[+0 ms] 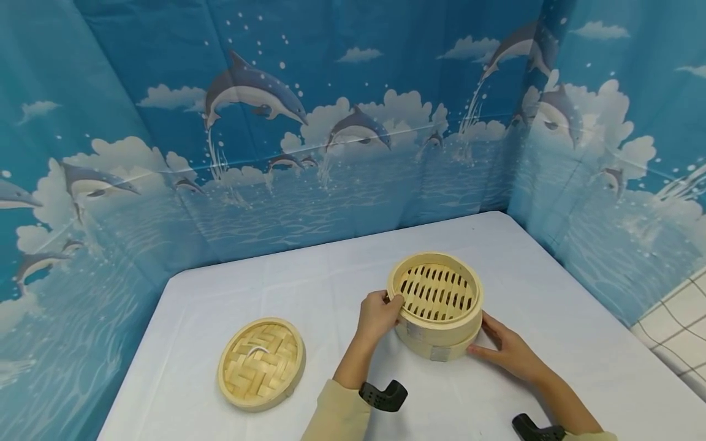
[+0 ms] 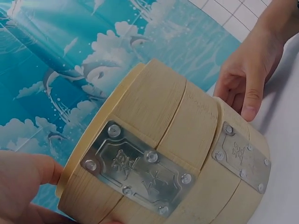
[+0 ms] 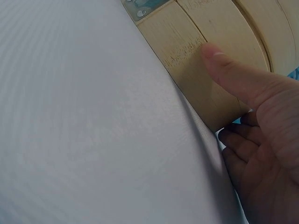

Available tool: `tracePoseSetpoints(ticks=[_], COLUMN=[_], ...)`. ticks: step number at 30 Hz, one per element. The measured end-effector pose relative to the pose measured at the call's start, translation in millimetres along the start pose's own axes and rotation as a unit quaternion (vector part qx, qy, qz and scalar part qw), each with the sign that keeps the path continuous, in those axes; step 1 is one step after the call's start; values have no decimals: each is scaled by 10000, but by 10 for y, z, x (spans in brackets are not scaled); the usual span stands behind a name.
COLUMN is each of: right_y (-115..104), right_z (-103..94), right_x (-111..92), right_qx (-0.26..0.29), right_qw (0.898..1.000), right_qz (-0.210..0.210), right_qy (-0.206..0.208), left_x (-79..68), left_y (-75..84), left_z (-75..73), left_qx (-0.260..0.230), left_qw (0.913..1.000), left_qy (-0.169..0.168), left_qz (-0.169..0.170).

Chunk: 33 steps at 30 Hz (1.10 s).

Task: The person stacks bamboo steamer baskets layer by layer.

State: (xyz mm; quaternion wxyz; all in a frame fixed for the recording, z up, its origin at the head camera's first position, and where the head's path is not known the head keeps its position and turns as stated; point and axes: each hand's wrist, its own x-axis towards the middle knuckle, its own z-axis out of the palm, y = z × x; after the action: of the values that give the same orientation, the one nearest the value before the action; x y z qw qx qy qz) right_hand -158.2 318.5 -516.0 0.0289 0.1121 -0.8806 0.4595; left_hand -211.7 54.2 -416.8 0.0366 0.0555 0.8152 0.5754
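Observation:
Two round bamboo steamer baskets are stacked on the table, the upper basket [image 1: 448,335] with a slatted floor over the lower basket [image 1: 419,348]. My left hand [image 1: 377,315] grips the upper one at its left side, thumb at the rim. On the other side, my right hand [image 1: 510,350] holds the lower one low down. Its thumb [image 3: 224,70] presses the wall while the other fingers reach behind, partly hidden. In the left wrist view, riveted metal plates with engraved characters show on both tiers, a larger plate [image 2: 140,170] above and a smaller plate [image 2: 242,156] below.
A woven bamboo lid [image 1: 259,375] with a small white handle lies left of the stack. White cloth covers the table [image 1: 220,294]. Behind and beside it hangs a blue dolphin-print curtain [image 1: 342,190]; white tiles [image 1: 673,324] show at the right.

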Motion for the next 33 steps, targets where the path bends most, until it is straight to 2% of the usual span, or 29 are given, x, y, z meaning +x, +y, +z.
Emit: tracePoseSetpoints(ticks=[11,20,26,33], right_y=[3,23,-1,-5], right_z=[-30,-11,-16,-14], right_x=[-29,1,-1,7], right_qx=[5,201,170,162], right_qw=[10000,9995,9997,9997], right_qz=[-23,-262,-169,-154], right_qy=[-12,-4,11,-15], left_x=[-40,-79,-56,61], left_y=[16,57,56,19], left_z=[49,79,42,-19], left_qx=[17,195,251,-364], left_qw=[9999,9994,9993,9991], left_qy=[53,89,-122,-197], left_qz=[112,274,233,42])
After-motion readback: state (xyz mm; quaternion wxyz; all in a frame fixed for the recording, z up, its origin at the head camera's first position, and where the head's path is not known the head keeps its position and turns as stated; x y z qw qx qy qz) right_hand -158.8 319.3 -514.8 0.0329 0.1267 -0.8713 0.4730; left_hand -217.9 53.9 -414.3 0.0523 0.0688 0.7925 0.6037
